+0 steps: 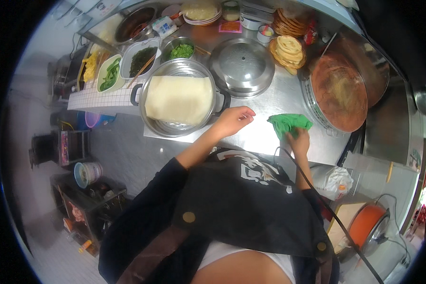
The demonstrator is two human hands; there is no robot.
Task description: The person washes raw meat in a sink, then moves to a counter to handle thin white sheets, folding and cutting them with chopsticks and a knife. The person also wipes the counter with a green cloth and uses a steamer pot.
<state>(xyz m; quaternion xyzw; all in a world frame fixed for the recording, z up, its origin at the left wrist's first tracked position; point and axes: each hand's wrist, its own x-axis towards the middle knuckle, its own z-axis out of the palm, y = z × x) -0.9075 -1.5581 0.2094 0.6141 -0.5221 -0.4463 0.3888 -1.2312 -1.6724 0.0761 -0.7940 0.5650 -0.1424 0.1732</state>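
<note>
My right hand (300, 142) grips a crumpled green cloth (288, 122) against the stainless-steel counter (248, 136), near its front edge. My left hand (234, 119) hovers with loosely curled fingers and holds nothing. Just left of it stands a steel steamer pot (152, 122) with black side handles. A folded pale sheet, perhaps steamer cloth or dough (179, 99), covers most of the pot's perforated inside. A domed steel lid (243, 65) lies on the counter beyond my left hand.
Right of the cloth stands a large round pan with a reddish-brown surface (340, 96). Behind are a basket of flatbreads (288, 53), a bowl of chopped greens (181, 51) and a tub of dark shreds with chopsticks (142, 60). A black cable (326, 206) hangs by my right arm.
</note>
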